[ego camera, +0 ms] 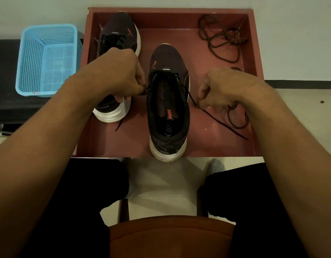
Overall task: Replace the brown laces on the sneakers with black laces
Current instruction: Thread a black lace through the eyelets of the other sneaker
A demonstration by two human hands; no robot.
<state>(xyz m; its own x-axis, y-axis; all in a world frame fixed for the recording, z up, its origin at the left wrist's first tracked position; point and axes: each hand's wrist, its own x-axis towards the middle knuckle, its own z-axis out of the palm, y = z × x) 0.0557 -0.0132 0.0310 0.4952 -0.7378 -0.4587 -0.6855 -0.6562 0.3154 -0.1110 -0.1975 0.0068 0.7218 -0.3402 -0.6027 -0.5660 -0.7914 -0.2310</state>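
Two dark sneakers with white soles stand in a reddish-brown tray (207, 146). The near sneaker (168, 112) sits at the tray's middle with a black lace (224, 123) threaded through its eyelets. My left hand (120, 71) pinches the lace's left end beside the shoe's collar. My right hand (224, 86) pinches the right strand, whose tail trails across the tray floor to the right. The far sneaker (120, 32), at the back left, carries black laces and is partly hidden by my left hand. Brown laces (222, 38) lie loose at the tray's back right, with another brown loop (239, 118) under my right wrist.
A light blue plastic basket (47, 60) stands left of the tray on a dark bench. My knees in black trousers and a brown chair seat (170, 237) fill the bottom of the view. Pale floor lies around the tray.
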